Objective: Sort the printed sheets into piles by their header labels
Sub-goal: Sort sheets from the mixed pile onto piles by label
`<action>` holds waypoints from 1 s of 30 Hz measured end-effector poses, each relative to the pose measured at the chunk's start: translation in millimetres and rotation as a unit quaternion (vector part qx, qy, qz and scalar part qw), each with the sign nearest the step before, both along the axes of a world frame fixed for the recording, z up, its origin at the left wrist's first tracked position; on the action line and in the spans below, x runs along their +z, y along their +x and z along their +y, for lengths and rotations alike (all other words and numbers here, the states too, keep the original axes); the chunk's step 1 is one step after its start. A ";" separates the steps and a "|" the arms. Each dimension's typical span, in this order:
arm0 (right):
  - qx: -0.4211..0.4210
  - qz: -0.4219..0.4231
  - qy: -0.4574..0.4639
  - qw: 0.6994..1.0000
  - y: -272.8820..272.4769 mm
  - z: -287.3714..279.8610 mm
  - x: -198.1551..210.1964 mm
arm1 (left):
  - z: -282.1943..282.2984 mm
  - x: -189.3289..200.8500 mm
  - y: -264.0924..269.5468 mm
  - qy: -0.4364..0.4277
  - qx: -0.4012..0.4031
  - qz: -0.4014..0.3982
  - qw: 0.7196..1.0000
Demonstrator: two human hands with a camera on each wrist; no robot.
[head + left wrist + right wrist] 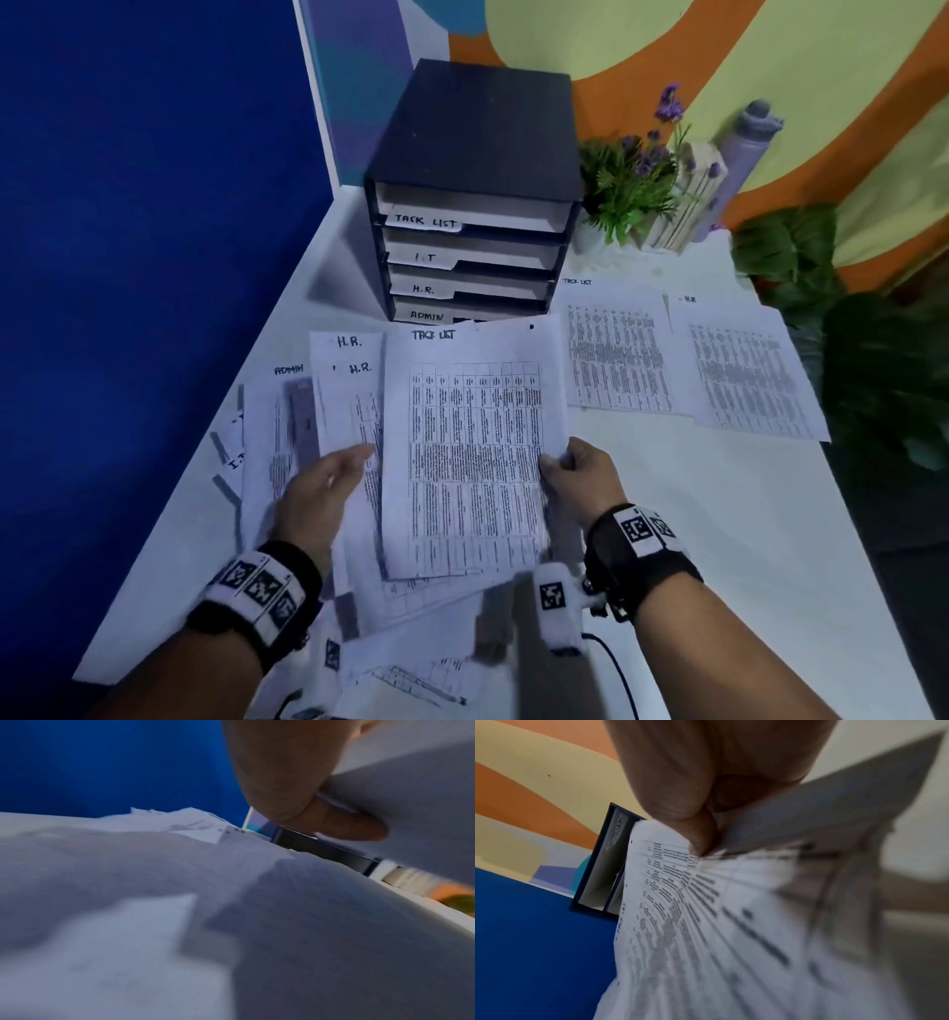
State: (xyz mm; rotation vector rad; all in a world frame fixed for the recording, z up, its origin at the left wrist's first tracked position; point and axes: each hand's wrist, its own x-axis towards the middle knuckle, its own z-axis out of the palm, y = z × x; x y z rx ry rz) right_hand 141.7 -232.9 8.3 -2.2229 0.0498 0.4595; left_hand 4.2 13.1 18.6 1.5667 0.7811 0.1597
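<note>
A sheet headed TASK LIST (472, 452) is held up over the desk, and my right hand (560, 462) pinches its right edge between thumb and fingers. The right wrist view shows that pinch (700, 833) on the printed table (693, 923). My left hand (354, 462) grips a fanned stack of sheets with H.R. headers (354, 390), thumb on top. Beside them lie an ADMIN sheet (287, 411) and an I.T sheet (233, 452). On the desk at the right lie a TASK LIST pile (616, 349) and an H.R. pile (744, 370). The left wrist view is blurred; the hand (295, 801) holds paper.
A dark tray organizer (477, 154) labelled TASK LIST, I.T, H.R., ADMIN stands at the back. Right of it are a small flowering plant (626, 190) and a lavender bottle (739, 154). Large leaves (873, 360) border the right edge, a blue partition (154, 257) the left. More loose sheets (411, 668) lie in front.
</note>
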 end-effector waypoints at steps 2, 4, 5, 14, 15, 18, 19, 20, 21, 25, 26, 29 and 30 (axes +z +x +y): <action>-0.009 -0.002 0.029 1.000 4.2 -5.1 -0.7 | -15.1 -1.1 12.9 0.032 -0.036 0.038 0.998; -0.030 -0.003 0.080 0.996 6.7 -11.0 0.3 | -30.7 -0.3 27.6 0.077 -0.049 0.063 0.994; -0.045 0.005 0.107 0.993 7.8 -15.1 0.3 | -38.5 2.4 35.9 0.090 -0.038 0.056 0.994; -0.180 -0.046 0.019 0.982 44.2 -83.5 -9.9 | -54.2 -3.4 77.7 0.201 -0.025 0.088 0.975; -0.203 -0.059 0.006 0.977 55.9 -94.8 -10.4 | -51.4 -7.7 76.4 0.216 -0.024 0.099 0.971; -0.253 -0.084 -0.013 0.964 90.2 -120.1 -8.1 | -45.0 -16.7 70.1 0.225 -0.006 0.130 0.966; -0.266 -0.092 -0.019 0.959 102.5 -125.6 -10.6 | -44.2 -18.2 68.3 0.222 0.005 0.135 0.966; -0.275 -0.096 -0.024 0.956 114.3 -128.9 -12.5 | -44.1 -19.1 66.8 0.219 0.017 0.136 0.966; -0.279 -0.092 -0.028 0.955 125.3 -130.5 -14.1 | -44.8 -19.2 66.0 0.214 0.031 0.133 0.967; -0.259 -0.081 -0.047 0.961 159.1 -119.6 -18.1 | -45.9 -19.7 63.6 0.189 0.071 0.121 0.972; -0.252 -0.079 -0.053 0.963 164.0 -114.2 -17.9 | -45.1 -20.6 63.0 0.187 0.077 0.117 0.972; -0.220 -0.084 -0.066 0.970 175.2 -99.2 -17.6 | -42.8 -19.1 60.5 0.187 0.084 0.097 0.974; -0.200 -0.091 -0.093 0.971 177.8 -95.2 -17.7 | -42.8 -17.5 59.8 0.184 0.087 0.086 0.975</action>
